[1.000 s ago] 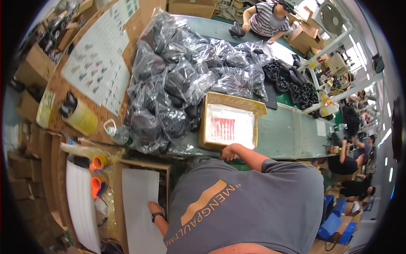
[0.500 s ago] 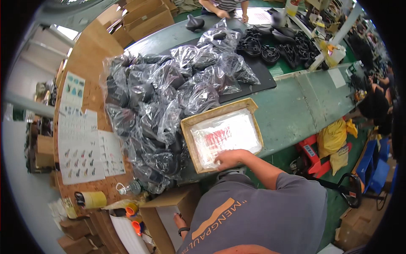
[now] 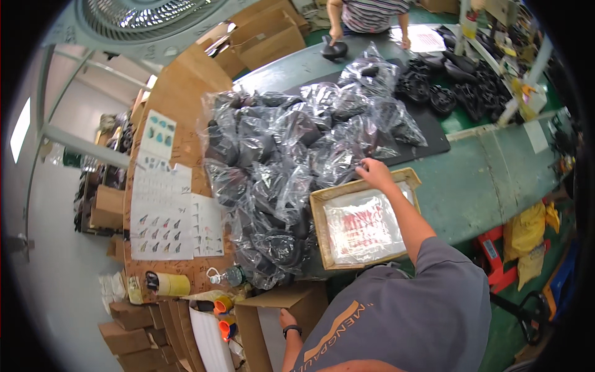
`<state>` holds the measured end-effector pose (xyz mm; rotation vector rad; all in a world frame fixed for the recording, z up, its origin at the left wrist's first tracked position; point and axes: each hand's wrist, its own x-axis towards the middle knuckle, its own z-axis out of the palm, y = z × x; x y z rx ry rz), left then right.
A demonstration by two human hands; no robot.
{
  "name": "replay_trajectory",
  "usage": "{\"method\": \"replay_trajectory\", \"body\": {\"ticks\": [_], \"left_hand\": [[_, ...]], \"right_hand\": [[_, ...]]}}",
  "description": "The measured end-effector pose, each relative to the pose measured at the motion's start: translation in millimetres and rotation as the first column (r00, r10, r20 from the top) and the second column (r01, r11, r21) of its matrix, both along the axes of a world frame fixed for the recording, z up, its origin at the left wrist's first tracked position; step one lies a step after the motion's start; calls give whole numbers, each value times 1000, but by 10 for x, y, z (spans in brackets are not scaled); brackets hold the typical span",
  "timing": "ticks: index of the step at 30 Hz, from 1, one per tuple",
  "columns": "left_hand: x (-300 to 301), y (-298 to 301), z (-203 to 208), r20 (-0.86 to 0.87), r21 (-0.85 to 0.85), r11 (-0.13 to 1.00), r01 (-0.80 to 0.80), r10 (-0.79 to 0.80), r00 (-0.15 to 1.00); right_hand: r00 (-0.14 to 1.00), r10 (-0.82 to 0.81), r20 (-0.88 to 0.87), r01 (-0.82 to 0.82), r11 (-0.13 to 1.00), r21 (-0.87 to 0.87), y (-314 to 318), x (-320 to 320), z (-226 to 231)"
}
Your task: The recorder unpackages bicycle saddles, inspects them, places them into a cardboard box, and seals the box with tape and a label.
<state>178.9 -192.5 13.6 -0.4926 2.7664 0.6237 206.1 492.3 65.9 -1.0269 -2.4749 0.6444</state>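
Note:
My right hand (image 3: pixel 374 175) reaches over the far side of a shallow yellowish tray (image 3: pixel 317 239), its fingers closed on the edge of a clear plastic bag. That bag belongs to a heap of dark bicycle saddles in clear plastic bags (image 3: pixel 297 133) on the table. Flat clear bags with red print (image 3: pixel 362 226) lie stacked in the tray. Low at my left, my left hand (image 3: pixel 287 318), with a dark band on its wrist, is inside an open cardboard box (image 3: pixel 273 299) beside a white sheet (image 3: pixel 270 332). Its fingers look curled; what they hold is unclear.
Across the green table (image 3: pixel 477 167), a co-worker's hand (image 3: pixel 336 33) touches an unbagged saddle (image 3: pixel 334 51). Bare black saddles (image 3: pixel 443 99) lie far right. A bottle (image 3: pixel 232 276) and yellow cup (image 3: pixel 170 284) stand left, near printed sheets (image 3: pixel 162 208). A fan (image 3: pixel 142 18) hangs above.
My right hand has moved from the printed bags in the tray to the bagged saddles beyond it. The co-worker's hand has come onto the unbagged saddle. The view has shifted, moving the scene rightward.

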Motion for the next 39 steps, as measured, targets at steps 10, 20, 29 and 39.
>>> {"method": "replay_trajectory", "body": {"ticks": [10,20,29,39], "left_hand": [[7,254,236,38,-155,988,3,3,999],[34,279,285,78,-201,979,-19,36,996],[69,381,454,42,-182,982,-51,60,997],[39,375,361,46,-195,980,-37,47,998]], "right_hand": [[56,-787,-615,-887,243,-393,1734,-967,1799],[31,-798,-602,-894,247,-374,1951,-897,2096],[80,-820,-566,-847,244,-473,1984,-778,1743],[126,-861,-492,-801,204,-563,2054,-698,1572]]}}
